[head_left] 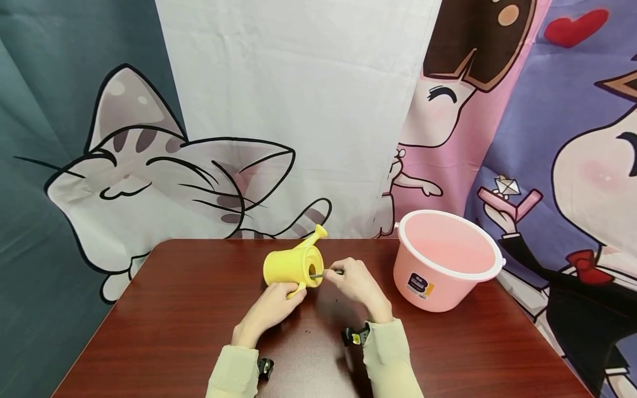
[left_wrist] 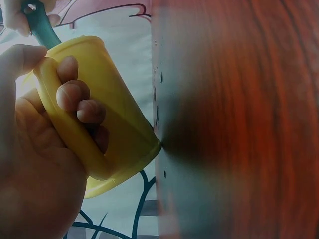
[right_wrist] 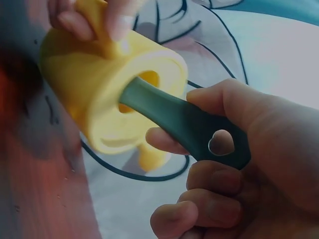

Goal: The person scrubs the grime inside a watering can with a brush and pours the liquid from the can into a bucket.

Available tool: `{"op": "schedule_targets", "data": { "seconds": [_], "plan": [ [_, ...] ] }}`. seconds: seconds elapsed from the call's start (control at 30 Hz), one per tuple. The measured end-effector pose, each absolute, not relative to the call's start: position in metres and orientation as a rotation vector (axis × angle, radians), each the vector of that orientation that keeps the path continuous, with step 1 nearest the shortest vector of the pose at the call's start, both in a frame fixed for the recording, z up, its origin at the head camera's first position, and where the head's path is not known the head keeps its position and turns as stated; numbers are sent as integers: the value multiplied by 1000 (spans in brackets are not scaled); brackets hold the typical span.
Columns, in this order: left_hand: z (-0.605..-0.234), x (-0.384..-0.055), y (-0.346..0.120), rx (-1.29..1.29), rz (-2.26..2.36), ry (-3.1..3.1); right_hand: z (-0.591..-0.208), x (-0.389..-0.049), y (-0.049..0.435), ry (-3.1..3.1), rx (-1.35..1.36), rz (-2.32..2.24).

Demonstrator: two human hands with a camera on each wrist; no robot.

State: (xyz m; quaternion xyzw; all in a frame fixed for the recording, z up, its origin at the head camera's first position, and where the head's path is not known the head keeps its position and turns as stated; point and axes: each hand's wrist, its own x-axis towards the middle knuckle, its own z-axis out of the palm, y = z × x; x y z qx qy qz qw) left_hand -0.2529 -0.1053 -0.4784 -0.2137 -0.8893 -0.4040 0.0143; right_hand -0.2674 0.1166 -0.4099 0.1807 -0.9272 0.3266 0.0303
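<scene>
A yellow toy watering can (head_left: 285,267) lies tipped over above the table, its mouth facing right and its spout (head_left: 312,237) angled up. My left hand (head_left: 271,308) grips it by the loop handle (left_wrist: 62,119), fingers wrapped through the loop. In my right hand (head_left: 357,283), thumb and fingers pinch a dark green handle (right_wrist: 167,112) with a heart-shaped hole near its end. The handle's narrower far end goes into the can's round opening (right_wrist: 149,78), so what is on that end is hidden inside.
A pink bucket (head_left: 423,273) with a white rim stands on the right side of the dark red wooden table (head_left: 164,320). Behind the table hangs a cartoon-printed cloth (head_left: 298,110). Each wrist wears a dark strap device (head_left: 354,335).
</scene>
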Motion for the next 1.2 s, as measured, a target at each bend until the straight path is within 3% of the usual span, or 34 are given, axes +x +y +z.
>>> {"op": "schedule_targets", "data": {
  "seconds": [0.7,1.2],
  "plan": [
    [-478,-251,-109,-617,-1275,-2799,-415,-269,107,-2848,627,1035],
    [-478,-253,-105,-645,-1260,-2784,-427,-275,103,-2748,871,1121]
  ]
}}
